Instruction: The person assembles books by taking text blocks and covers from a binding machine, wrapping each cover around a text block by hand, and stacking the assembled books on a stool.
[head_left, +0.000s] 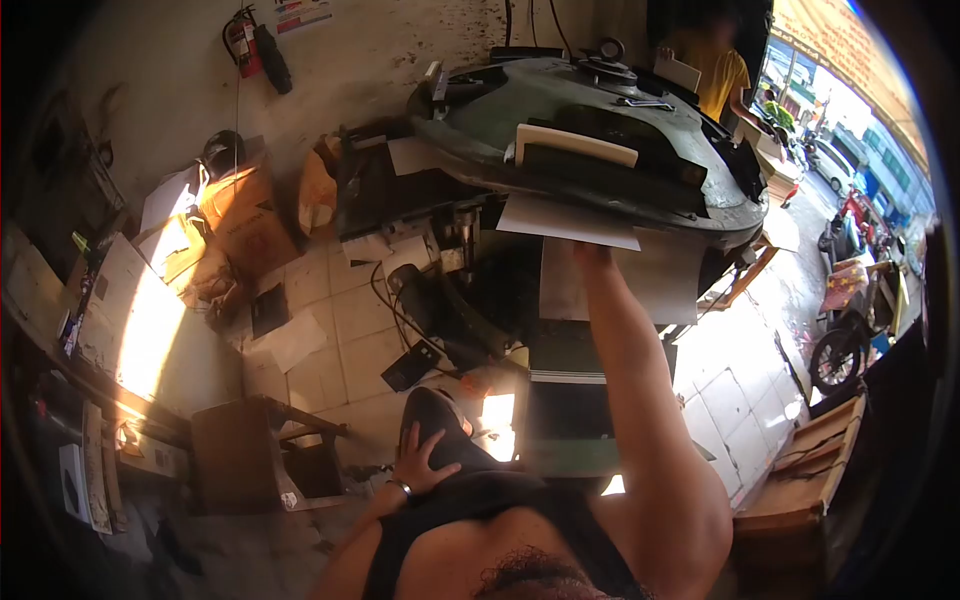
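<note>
head view: sheet (565,221) lies over right hand (593,254), grip hidden, cannot tell; left hand (422,466) apart, spread on leg (429,407).

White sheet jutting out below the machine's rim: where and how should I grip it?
Probably best pinched at its near edge, coming from the person's side: that edge of the white sheet juts out clear, while its far side runs back beneath the machine. The right hand is at that edge, its fingers hidden.
</note>
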